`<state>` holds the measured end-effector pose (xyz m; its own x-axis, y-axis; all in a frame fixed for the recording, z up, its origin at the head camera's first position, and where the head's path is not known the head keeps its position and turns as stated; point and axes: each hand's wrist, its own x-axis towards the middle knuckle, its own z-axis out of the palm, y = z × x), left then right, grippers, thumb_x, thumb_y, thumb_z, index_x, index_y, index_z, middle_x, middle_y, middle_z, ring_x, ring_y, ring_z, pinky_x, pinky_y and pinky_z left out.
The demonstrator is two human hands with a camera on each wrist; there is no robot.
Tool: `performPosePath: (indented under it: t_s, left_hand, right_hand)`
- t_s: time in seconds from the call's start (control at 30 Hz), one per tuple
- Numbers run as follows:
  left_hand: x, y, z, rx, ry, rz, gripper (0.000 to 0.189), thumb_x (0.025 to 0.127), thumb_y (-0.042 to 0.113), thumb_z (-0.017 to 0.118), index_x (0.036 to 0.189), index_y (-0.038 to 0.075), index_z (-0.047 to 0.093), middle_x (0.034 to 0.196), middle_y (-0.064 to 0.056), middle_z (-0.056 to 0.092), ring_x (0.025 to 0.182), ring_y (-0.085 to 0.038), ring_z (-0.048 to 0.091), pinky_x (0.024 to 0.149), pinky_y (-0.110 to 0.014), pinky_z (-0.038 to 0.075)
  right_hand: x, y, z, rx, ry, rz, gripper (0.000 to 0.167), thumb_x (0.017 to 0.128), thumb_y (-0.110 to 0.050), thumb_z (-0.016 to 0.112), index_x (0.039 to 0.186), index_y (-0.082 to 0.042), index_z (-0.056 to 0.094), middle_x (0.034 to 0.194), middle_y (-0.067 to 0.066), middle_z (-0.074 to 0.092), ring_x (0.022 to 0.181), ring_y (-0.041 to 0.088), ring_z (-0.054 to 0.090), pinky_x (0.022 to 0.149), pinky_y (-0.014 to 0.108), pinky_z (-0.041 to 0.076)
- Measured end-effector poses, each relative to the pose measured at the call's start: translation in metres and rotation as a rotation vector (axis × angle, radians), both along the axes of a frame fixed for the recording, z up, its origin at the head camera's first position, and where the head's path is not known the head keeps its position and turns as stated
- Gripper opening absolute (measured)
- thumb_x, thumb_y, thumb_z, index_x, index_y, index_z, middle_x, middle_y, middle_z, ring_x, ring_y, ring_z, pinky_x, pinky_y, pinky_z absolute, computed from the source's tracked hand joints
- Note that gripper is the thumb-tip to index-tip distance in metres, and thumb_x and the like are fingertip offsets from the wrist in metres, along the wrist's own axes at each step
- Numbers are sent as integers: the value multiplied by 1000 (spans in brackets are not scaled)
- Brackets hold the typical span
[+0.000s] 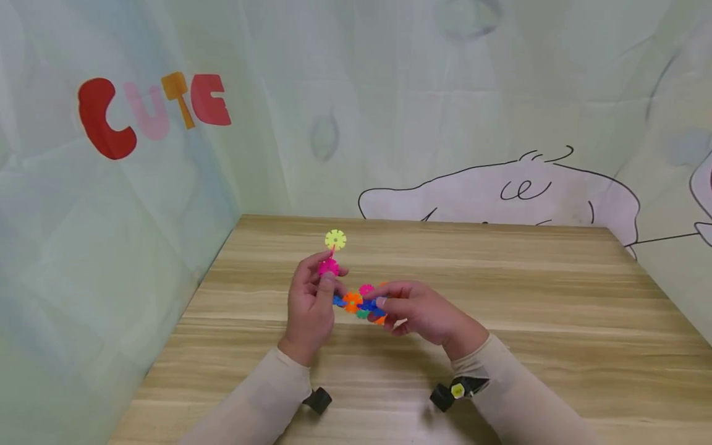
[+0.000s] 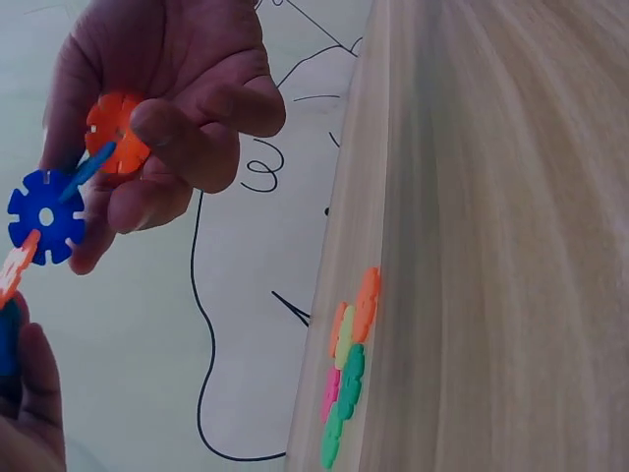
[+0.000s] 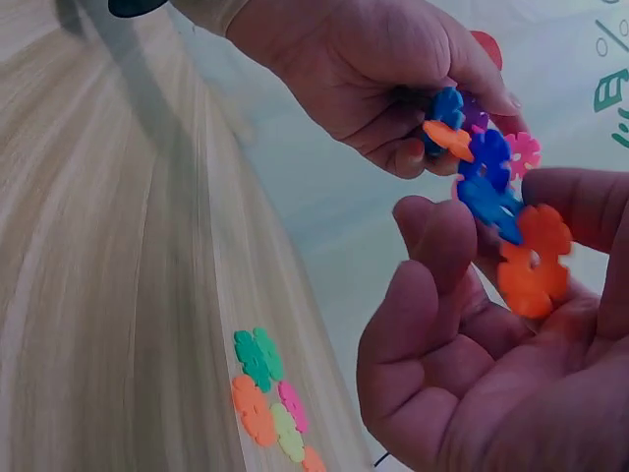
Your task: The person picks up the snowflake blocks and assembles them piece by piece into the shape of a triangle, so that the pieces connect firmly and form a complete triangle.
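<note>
My left hand (image 1: pixel 309 303) grips a linked chain of notched plastic snowflake discs. A yellow disc (image 1: pixel 335 240) rises above its fingers, and a pink disc (image 1: pixel 329 267) shows at its thumb. From this hand the chain runs right through an orange disc (image 1: pixel 352 302) and blue discs (image 2: pixel 46 216). At its far end my right hand (image 1: pixel 423 312) pinches another orange disc (image 3: pixel 536 264), plain in both wrist views, slotted onto a blue one. The left fingers hide part of the chain.
Loose discs lie on the wooden table (image 1: pixel 528 296) beyond the hands: green (image 3: pixel 257 358), orange (image 3: pixel 254 410), pink (image 3: pixel 293 406) and yellow (image 3: pixel 287 433). A printed cloth backdrop (image 1: pixel 334 93) stands behind and to the left of the table.
</note>
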<state>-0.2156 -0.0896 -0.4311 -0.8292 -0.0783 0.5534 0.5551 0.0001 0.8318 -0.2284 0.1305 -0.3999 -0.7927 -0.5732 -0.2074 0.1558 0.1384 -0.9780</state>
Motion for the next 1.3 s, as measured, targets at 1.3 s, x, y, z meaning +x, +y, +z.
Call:
performPosePath:
  t_s: [1.3]
  left_hand:
    - [1, 0, 0, 135, -89, 10, 47, 103, -5, 41, 147, 6, 30, 99, -19, 61, 77, -16, 67, 80, -26, 62]
  right_hand:
    - [-32, 13, -42, 452, 189, 52, 31, 101, -34, 68, 92, -5, 73, 70, 1, 61, 63, 17, 52, 62, 28, 42]
